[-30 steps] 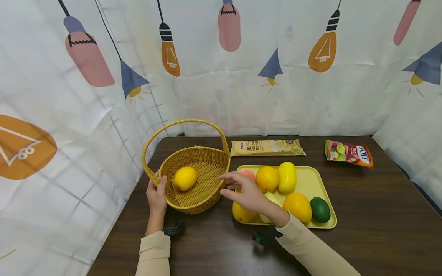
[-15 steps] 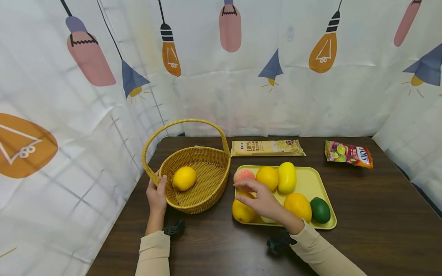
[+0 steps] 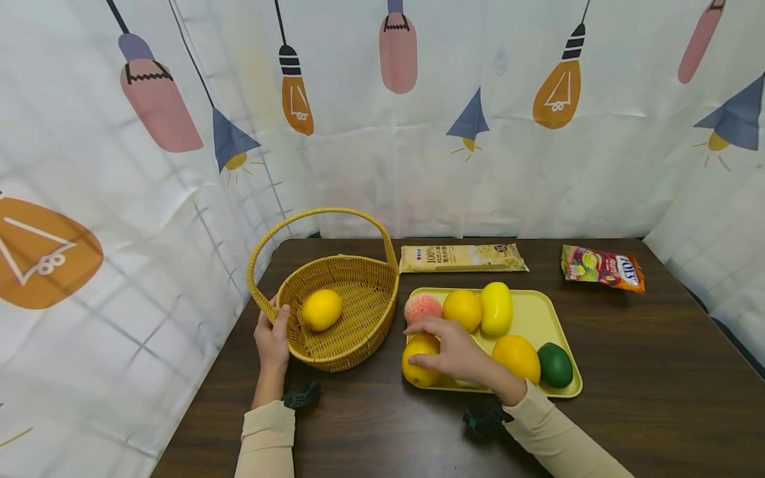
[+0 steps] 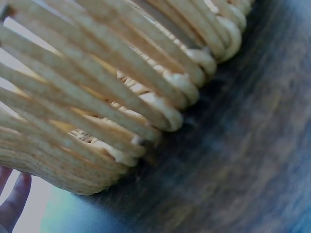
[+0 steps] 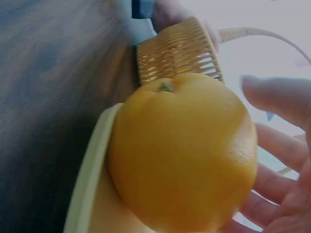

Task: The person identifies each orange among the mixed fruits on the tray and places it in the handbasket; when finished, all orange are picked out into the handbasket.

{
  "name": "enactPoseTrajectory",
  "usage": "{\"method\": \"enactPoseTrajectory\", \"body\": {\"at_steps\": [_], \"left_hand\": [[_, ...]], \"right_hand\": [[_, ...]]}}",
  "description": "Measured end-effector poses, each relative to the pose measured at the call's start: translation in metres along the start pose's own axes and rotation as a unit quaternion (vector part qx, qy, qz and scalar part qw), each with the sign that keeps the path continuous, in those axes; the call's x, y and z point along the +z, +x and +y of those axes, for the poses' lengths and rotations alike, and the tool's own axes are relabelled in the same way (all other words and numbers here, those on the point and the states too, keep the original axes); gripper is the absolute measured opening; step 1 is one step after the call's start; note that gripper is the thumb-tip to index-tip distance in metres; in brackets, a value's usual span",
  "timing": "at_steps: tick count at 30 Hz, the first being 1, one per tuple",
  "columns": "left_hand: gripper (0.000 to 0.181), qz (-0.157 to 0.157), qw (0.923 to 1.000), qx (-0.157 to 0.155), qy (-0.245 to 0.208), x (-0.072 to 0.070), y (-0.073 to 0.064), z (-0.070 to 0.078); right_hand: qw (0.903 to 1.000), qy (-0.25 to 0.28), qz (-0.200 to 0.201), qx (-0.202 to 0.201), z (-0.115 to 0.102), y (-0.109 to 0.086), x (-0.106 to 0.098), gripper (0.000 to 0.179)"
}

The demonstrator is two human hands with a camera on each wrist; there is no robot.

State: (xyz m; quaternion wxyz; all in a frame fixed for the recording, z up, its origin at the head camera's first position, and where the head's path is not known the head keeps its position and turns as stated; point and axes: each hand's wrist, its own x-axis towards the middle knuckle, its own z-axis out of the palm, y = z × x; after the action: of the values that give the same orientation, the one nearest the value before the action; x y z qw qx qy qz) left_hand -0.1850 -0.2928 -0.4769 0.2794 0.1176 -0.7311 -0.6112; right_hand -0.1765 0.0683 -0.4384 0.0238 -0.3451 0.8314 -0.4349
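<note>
My left hand [image 3: 273, 338] grips the left side of the yellow wicker basket [image 3: 342, 362], by the foot of its tall handle. A lemon [image 3: 322, 310] lies inside the basket. Over the left front corner of the yellow tray [image 3: 534, 317], my right hand [image 3: 459, 353] curves loosely about an orange [image 3: 421, 377]. In the right wrist view the thumb stands away from this orange [image 5: 184, 150], and the other fingers are behind its far side. A peach [image 3: 422, 307], a second orange [image 3: 462, 309] and a long yellow fruit [image 3: 496, 309] sit at the tray's back.
A large orange-yellow fruit [image 3: 516, 358] and a dark green avocado-like fruit [image 3: 555, 365] lie at the tray's right front. Behind the tray is a flat pasta packet [image 3: 463, 258]. A red candy bag [image 3: 602, 268] lies farther right. A printed curtain [image 3: 412, 172] borders the dark table.
My right hand has moved right from the basket's rim to the orange at the tray's left front corner. The left hand keeps its grip on the basket.
</note>
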Motion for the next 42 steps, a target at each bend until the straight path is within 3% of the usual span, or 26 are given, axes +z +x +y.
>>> {"method": "enactPoseTrajectory", "body": {"at_steps": [4, 12, 23, 32, 42], "left_hand": [[0.043, -0.002, 1.0, -0.003, 0.002, -0.001, -0.001, 0.005], [0.044, -0.009, 0.9999, -0.008, 0.004, -0.002, -0.009, 0.029], [0.044, 0.007, 0.9999, 0.001, 0.013, 0.0, 0.0, 0.0], [0.044, 0.007, 0.9999, -0.002, 0.009, 0.0, 0.0, 0.0], [0.043, 0.011, 0.9999, -0.002, 0.008, 0.001, 0.0, -0.001]], "right_hand": [[0.999, -0.028, -0.032, -0.008, 0.001, 0.0, -0.004, 0.043], [0.9947, -0.04, -0.092, -0.019, 0.004, 0.0, -0.012, 0.054], [0.987, -0.072, -0.139, -0.039, 0.004, -0.001, -0.016, 0.065], [0.9779, -0.123, -0.163, -0.043, 0.002, -0.001, -0.016, 0.075], [0.9759, -0.154, -0.153, -0.026, 0.0, -0.003, -0.014, 0.078]]}}
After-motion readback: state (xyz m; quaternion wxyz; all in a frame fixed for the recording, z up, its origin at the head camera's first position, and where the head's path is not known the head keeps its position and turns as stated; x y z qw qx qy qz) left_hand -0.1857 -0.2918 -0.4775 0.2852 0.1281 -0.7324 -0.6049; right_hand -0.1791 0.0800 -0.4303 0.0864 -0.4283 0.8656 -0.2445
